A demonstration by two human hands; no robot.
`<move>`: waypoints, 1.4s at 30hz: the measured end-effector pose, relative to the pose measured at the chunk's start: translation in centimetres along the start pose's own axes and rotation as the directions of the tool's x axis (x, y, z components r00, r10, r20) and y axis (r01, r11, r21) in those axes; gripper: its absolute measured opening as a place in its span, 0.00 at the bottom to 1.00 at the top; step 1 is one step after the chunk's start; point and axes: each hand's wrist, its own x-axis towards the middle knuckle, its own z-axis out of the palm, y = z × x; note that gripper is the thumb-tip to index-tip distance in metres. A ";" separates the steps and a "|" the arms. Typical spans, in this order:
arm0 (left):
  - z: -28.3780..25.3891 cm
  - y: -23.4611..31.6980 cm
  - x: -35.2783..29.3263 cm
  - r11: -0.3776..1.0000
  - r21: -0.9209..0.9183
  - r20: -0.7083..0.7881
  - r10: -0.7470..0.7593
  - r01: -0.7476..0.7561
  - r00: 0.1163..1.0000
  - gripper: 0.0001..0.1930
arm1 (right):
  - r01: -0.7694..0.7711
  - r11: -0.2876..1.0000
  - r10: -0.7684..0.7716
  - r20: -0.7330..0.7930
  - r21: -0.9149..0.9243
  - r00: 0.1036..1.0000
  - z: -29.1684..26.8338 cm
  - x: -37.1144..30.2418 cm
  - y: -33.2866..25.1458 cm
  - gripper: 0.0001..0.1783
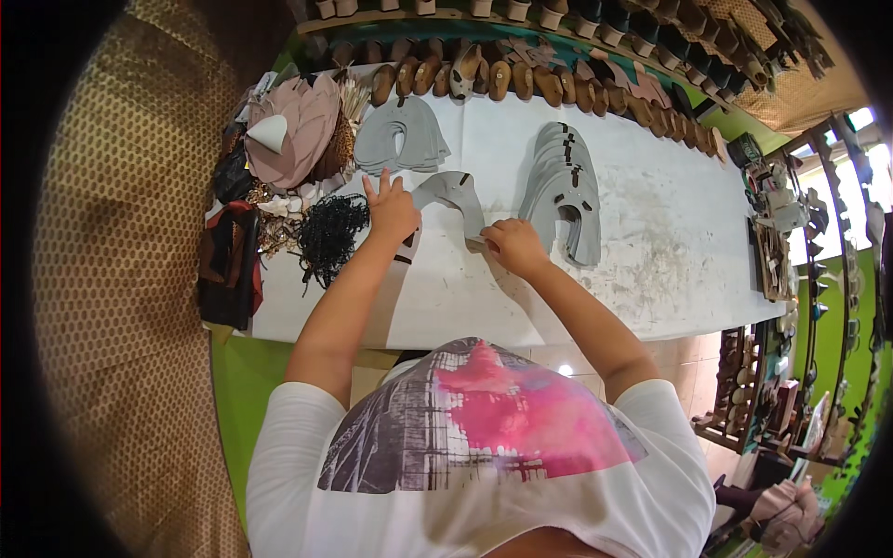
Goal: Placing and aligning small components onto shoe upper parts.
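Note:
A grey horseshoe-shaped cut piece [470, 201], like a shoe upper, lies on the white table between two stacks. It has dark marks or strips near its top and left end. My left hand [394, 216] rests over its left side with fingers spread, pointing at the far-left stack of grey cut pieces [372, 141]. At the piece's right end, my right hand [514, 245] has its fingers pinched together on the edge. Just right of that hand is another fanned stack of grey horseshoe pieces [584, 209] with small dark strips on them.
A tangle of black cord [327, 232] lies left of my left forearm, beside pink-beige cut pieces [316, 112] and a dark red-and-black item [229, 256]. Wooden shoe lasts [549, 88] line the table's far edge. Racks of shoes [823, 279] stand at the right.

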 end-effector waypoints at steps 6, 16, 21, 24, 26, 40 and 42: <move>1.1 -0.5 -0.1 0.963 0.103 -0.275 0.268 -0.249 0.923 0.08 | -0.028 0.999 0.028 0.001 0.029 1.000 -1.1 0.7 0.1 0.11; -4.5 4.5 -8.9 0.915 0.003 -0.151 0.399 -0.404 0.904 0.09 | 0.206 0.973 -0.222 0.174 0.103 0.960 -5.8 -2.1 -1.3 0.09; -3.4 5.5 -11.4 0.906 -0.279 -0.001 0.330 -0.317 0.944 0.15 | 0.133 0.975 -0.188 0.340 0.177 0.922 -4.1 -3.2 -1.4 0.14; 1.1 5.8 -10.3 0.924 -0.274 -0.112 0.246 -0.268 0.963 0.24 | 0.012 0.983 -0.050 0.202 0.184 0.978 0.2 -2.0 -1.3 0.22; 2.9 6.1 -9.4 0.926 -0.253 -0.156 0.248 -0.281 0.956 0.29 | 0.070 0.997 -0.070 0.002 0.036 0.998 2.6 -1.2 -1.7 0.29; 3.9 6.9 -10.2 0.930 -0.299 -0.009 0.221 -0.213 0.975 0.32 | -0.202 0.979 0.205 0.138 -0.034 0.969 3.7 4.0 -4.1 0.24; 3.3 7.1 -10.6 0.937 -0.278 0.005 0.222 -0.212 0.975 0.33 | -0.144 0.990 0.144 0.039 -0.013 0.989 4.6 5.5 -4.4 0.23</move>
